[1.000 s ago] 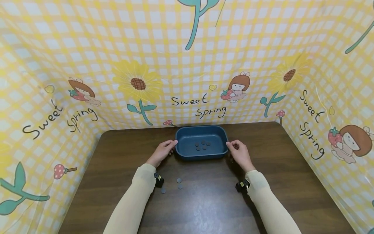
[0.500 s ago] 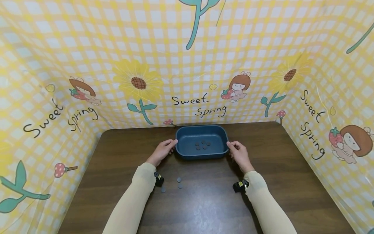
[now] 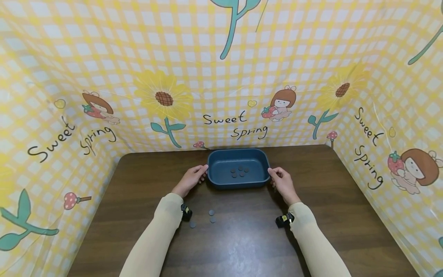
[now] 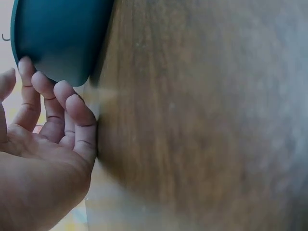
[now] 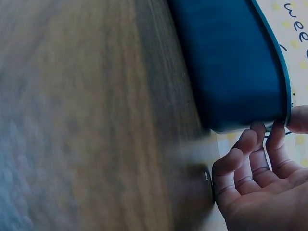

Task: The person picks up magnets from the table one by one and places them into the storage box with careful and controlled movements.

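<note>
A dark blue rectangular plastic basin stands at the table's far edge, with several small flat dark discs lying on its floor. At its left end is my left hand; in the left wrist view the thumb stands away from the wall while the curled fingertips are right at it. My right hand pinches the rim at the right end between thumb and forefinger, the other fingers loosely bent below. Three grey discs lie on the table near my left wrist.
The brown wooden table runs up to a yellow checked cloth that hangs at the back and both sides. A small black camera sits on the left wrist, another black camera on the right.
My left hand has drawn back slightly to the left from the basin's rim. The right hand keeps its place at the other end, its wrist shifted slightly inward. Basin and discs look unmoved.
</note>
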Tool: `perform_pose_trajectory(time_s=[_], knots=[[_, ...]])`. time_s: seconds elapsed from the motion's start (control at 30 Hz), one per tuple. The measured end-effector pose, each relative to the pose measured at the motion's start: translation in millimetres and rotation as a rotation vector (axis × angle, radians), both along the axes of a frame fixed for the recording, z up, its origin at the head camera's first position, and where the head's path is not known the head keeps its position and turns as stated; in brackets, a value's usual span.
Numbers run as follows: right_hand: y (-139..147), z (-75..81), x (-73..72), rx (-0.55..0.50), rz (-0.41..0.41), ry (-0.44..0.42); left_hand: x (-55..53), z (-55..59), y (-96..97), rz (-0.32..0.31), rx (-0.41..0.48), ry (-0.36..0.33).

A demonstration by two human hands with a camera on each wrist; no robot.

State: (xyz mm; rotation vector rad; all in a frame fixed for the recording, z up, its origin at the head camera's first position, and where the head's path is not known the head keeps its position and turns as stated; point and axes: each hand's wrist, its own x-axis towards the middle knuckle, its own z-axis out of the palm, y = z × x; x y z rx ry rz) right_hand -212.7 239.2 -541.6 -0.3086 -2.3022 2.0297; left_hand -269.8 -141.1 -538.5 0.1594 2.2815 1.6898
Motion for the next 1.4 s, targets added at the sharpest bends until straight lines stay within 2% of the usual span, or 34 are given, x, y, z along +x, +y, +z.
perform_pose_trajectory(time_s=[0.2, 0.3, 0.53, 0.93, 1.13, 1.4], knots=[[-0.2, -1.6, -0.1, 0.004, -0.011, -0.003, 4.7, 9.1, -7.8, -0.005, -0.039, 0.004], [-0.3, -3.9, -0.5, 0.007, -0.023, 0.010, 6.6, 14.0, -12.0, -0.032, -0.084, 0.014], [-0.2, -6.8, -1.4, 0.014, -0.018, 0.017, 18.4, 25.7, -19.5, -0.138, -0.236, 0.115], [-0.5, -7.8, -3.4, 0.002, -0.011, 0.018, 49.0, 41.9, -15.4, -0.326, -0.374, 0.275], [-0.8, -7.4, -2.6, 0.002, -0.011, 0.018, 63.4, 40.7, -12.6, -0.404, -0.461, 0.344], [-0.1, -7.0, -2.1, -0.001, -0.003, 0.013, 82.1, 30.0, -12.8, -0.485, -0.617, 0.534]])
